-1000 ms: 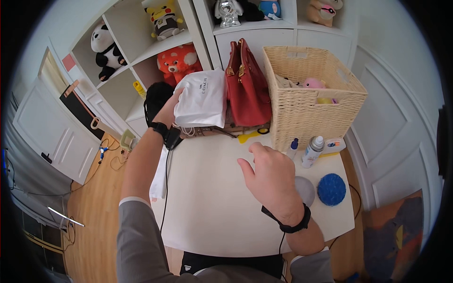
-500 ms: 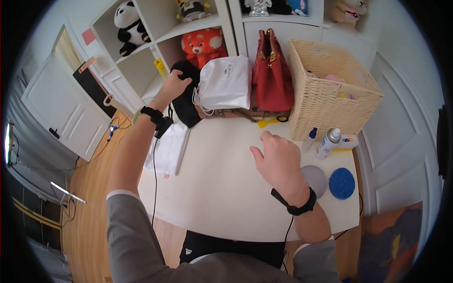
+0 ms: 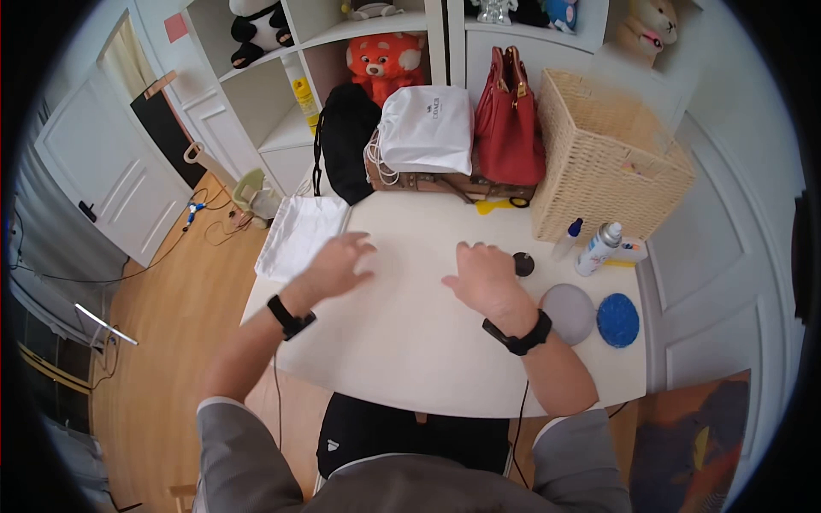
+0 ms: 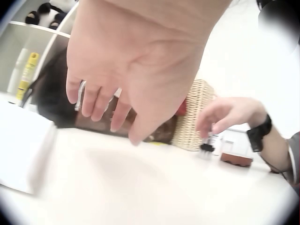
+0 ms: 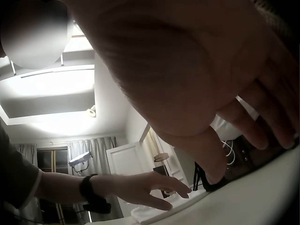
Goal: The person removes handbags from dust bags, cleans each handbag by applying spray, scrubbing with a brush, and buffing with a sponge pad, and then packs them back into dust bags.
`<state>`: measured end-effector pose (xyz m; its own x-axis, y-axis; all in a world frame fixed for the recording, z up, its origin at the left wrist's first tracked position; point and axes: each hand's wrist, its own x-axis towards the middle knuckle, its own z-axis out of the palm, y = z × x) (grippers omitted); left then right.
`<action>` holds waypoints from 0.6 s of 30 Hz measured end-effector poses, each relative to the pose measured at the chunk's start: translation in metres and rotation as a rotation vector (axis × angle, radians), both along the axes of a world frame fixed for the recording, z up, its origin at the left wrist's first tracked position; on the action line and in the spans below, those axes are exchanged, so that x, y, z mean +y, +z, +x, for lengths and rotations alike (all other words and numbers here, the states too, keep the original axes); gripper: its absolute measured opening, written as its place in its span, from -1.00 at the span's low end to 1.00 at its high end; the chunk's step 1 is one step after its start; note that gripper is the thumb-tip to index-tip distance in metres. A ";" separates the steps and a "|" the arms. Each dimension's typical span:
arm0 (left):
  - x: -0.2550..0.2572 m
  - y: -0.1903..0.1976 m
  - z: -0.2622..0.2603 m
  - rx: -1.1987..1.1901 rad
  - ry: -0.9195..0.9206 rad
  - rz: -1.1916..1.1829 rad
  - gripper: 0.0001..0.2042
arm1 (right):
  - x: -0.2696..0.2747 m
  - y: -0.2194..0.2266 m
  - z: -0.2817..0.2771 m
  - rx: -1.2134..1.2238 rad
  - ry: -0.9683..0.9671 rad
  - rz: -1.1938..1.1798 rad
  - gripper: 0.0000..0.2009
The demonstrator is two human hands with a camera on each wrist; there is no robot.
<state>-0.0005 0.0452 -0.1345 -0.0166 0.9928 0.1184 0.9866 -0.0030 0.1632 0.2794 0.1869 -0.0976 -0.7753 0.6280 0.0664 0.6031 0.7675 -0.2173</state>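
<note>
Over the left part of the white table, my left hand (image 3: 338, 265) hovers with fingers spread and loosely bent, holding nothing. Nearest to it lies a flat white cloth bag (image 3: 301, 235). My right hand (image 3: 486, 275) hangs over the middle right, empty, its fingers relaxed; a small dark round thing (image 3: 523, 264) shows just beside it. At the back, a white drawstring bag (image 3: 425, 128) rests on a brown patterned case (image 3: 428, 182). A black bag (image 3: 349, 141) leans at its left, and a red handbag (image 3: 510, 128) stands at its right.
A wicker basket (image 3: 599, 171) occupies the back right. Before it stand a spray can (image 3: 598, 250) and a small blue-capped bottle (image 3: 568, 239). A grey disc (image 3: 568, 314) and a blue disc (image 3: 618, 321) lie at the right edge. Yellow-handled scissors (image 3: 494, 206) lie by the case.
My left hand has gone from the white drawstring bag to the black bag, then back toward me over the table. My right hand stays nearly in place. The head view has shifted left.
</note>
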 end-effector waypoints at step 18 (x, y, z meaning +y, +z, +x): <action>0.052 -0.015 0.086 0.069 -0.109 -0.656 0.47 | 0.012 -0.030 -0.015 -0.338 0.116 0.014 -0.14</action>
<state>0.0860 0.0970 -0.1492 0.0740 0.8552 -0.5130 0.9945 -0.0250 0.1018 0.2648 0.1986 -0.1276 -0.8210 0.5355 -0.1981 0.5479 0.8365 -0.0092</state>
